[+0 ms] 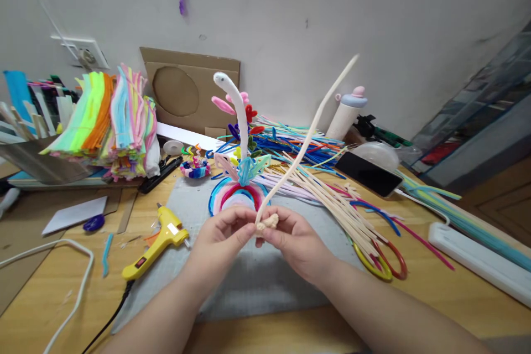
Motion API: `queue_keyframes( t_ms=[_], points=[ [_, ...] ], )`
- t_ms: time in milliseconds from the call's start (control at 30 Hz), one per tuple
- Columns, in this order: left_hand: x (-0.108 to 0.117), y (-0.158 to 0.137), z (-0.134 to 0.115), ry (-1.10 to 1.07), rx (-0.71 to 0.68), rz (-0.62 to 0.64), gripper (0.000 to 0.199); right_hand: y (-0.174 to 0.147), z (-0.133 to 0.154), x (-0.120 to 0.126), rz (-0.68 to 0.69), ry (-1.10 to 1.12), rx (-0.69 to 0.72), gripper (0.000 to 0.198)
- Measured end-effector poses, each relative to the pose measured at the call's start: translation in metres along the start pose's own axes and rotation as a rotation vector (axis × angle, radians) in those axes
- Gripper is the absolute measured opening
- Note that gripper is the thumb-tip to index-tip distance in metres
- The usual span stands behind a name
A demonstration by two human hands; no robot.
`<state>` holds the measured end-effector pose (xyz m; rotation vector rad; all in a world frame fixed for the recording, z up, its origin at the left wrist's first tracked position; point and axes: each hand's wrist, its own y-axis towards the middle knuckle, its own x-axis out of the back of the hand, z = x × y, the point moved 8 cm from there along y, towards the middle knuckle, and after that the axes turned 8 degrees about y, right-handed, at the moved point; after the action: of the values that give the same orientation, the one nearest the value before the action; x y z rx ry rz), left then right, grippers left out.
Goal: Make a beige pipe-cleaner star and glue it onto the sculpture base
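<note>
Near the middle of the head view, my left hand (228, 232) and my right hand (296, 238) meet with their fingertips pinched together. Between them is a cream pipe cleaner (305, 146), its lower end coiled into a small bumpy knot (269, 222) and its long free end rising to the upper right. Both hands are closed on this piece. Just behind them stands a colourful pipe-cleaner figure with a white curved neck (239, 113), pastel loops and a striped ring base (215, 199). The fingertips partly cover the knot.
A yellow hot glue gun (161, 238) lies left on a grey mat (265, 304). Cream pipe cleaners (332, 204) spread to the right, near a black phone (369, 174) and a white power strip (477, 260). Bundled pipe cleaners (95, 116) stand left; cardboard (224, 83) leans on the wall.
</note>
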<state>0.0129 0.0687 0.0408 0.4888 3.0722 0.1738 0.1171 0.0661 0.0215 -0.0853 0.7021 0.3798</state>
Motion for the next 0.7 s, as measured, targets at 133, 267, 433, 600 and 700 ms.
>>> queue_keyframes(
  t_ms=[133,267,433,600,700],
  points=[
    [-0.011,-0.001,0.001,-0.252,0.057,0.145,0.01,-0.001,0.001,-0.003,0.05,-0.077,-0.028,0.019],
    [-0.015,-0.002,0.002,-0.335,0.058,0.202,0.009,-0.002,-0.001,-0.008,0.094,0.001,-0.083,0.023],
    [-0.016,0.0,0.0,-0.308,0.012,0.203,0.005,-0.001,-0.007,-0.005,0.053,0.095,-0.131,0.023],
    [-0.009,0.002,-0.001,-0.176,-0.049,0.097,0.008,0.001,-0.011,0.001,0.019,0.147,-0.111,0.032],
    [-0.003,0.001,0.003,-0.049,-0.059,0.042,0.011,0.002,-0.012,0.001,0.024,0.167,-0.115,0.03]
  ],
)
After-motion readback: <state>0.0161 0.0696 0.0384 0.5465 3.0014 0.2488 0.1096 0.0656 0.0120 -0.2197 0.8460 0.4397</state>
